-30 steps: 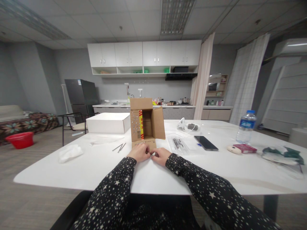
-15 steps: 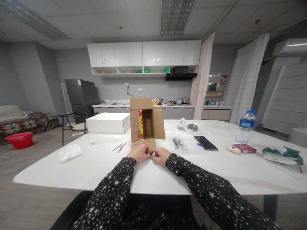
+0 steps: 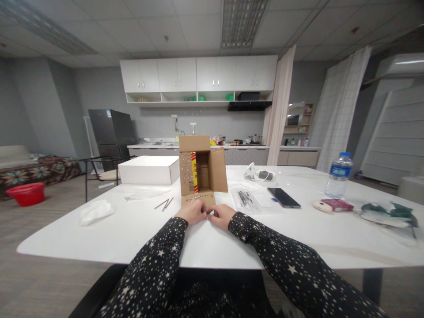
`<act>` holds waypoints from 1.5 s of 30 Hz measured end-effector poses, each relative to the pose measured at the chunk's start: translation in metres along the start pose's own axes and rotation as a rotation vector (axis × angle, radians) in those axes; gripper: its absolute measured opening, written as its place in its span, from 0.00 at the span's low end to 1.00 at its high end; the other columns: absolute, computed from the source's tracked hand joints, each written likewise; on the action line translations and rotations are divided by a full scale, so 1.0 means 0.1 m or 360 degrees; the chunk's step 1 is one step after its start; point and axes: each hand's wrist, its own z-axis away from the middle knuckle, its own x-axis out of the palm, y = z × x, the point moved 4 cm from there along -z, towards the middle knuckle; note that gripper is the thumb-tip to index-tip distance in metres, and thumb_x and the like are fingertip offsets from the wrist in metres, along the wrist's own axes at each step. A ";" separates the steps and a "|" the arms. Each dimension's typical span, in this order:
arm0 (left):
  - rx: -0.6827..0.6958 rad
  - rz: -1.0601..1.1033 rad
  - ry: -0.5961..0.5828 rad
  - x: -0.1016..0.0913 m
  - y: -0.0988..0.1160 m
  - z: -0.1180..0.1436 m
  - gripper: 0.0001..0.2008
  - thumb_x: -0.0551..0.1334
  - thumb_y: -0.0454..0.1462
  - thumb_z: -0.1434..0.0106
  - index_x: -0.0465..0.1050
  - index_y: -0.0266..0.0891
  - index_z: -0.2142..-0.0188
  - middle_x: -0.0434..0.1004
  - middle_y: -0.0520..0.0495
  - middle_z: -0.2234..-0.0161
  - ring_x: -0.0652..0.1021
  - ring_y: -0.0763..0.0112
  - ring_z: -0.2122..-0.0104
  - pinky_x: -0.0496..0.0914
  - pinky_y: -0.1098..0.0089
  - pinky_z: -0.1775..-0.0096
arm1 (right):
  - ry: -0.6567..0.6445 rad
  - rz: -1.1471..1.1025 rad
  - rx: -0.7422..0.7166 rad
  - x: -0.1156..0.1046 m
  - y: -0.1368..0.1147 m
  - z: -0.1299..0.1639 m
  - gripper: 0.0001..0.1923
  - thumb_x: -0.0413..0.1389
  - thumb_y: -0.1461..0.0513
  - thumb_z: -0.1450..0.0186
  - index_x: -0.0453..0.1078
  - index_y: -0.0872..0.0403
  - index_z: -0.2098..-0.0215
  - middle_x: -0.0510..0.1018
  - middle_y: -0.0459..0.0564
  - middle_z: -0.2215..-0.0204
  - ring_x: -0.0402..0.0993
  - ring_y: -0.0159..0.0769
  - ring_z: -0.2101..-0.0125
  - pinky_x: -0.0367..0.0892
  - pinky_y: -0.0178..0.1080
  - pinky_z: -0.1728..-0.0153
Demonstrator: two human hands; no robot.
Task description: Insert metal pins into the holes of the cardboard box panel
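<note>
Toward the middle of the tabletop's point(image 3: 139, 240) near edge, the left grip point(image 3: 192, 211) and right grip point(image 3: 221, 216) hide their own fingertips; what they pinch, if anything, is too small to tell. The left one covers part of the cardboard box's front flap point(image 3: 198, 197). By the left edge, a crumpled white piece point(image 3: 96, 213) is too blurred to identify; toward the right edge, so is the green bundle point(image 3: 389, 213). The picture cuts off the tabletop's right end and the right sleeve point(image 3: 291, 265).
</note>
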 end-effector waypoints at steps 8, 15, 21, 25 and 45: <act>0.0006 -0.0009 0.0011 -0.01 0.00 0.00 0.10 0.60 0.43 0.45 0.75 0.39 0.72 0.78 0.46 0.71 0.77 0.65 0.69 0.66 0.70 0.67 | 0.0008 0.0005 0.0000 0.00 0.00 0.00 0.14 0.54 0.63 0.42 0.76 0.54 0.60 0.69 0.41 0.82 0.61 0.28 0.79 0.54 0.31 0.74; 0.0023 -0.0021 -0.0003 -0.02 0.03 0.00 0.09 0.60 0.42 0.45 0.75 0.39 0.73 0.78 0.45 0.72 0.77 0.65 0.69 0.66 0.70 0.68 | 0.0013 0.0012 -0.0005 0.00 0.01 0.00 0.14 0.54 0.63 0.42 0.76 0.54 0.60 0.70 0.42 0.82 0.62 0.28 0.79 0.55 0.31 0.73; 0.0012 -0.0016 -0.0006 -0.02 0.01 0.00 0.08 0.60 0.40 0.45 0.75 0.38 0.72 0.78 0.44 0.70 0.77 0.65 0.68 0.67 0.70 0.65 | 0.0028 0.0005 -0.0009 0.01 0.03 -0.01 0.13 0.54 0.62 0.42 0.76 0.54 0.60 0.70 0.42 0.82 0.62 0.28 0.79 0.55 0.31 0.74; -0.0002 0.0020 0.0052 -0.01 -0.02 -0.02 0.10 0.59 0.41 0.43 0.74 0.38 0.70 0.79 0.44 0.68 0.77 0.65 0.67 0.67 0.70 0.65 | 0.0048 0.0006 -0.0029 0.01 0.04 -0.01 0.13 0.53 0.63 0.42 0.76 0.53 0.61 0.70 0.42 0.82 0.62 0.28 0.79 0.55 0.31 0.74; 0.0112 0.0038 0.0048 -0.05 0.04 0.03 0.06 0.57 0.37 0.43 0.73 0.39 0.69 0.78 0.46 0.68 0.76 0.66 0.67 0.65 0.70 0.66 | 0.0012 0.0022 -0.0024 0.00 0.03 0.00 0.14 0.53 0.62 0.41 0.76 0.52 0.59 0.71 0.42 0.82 0.63 0.29 0.78 0.56 0.32 0.73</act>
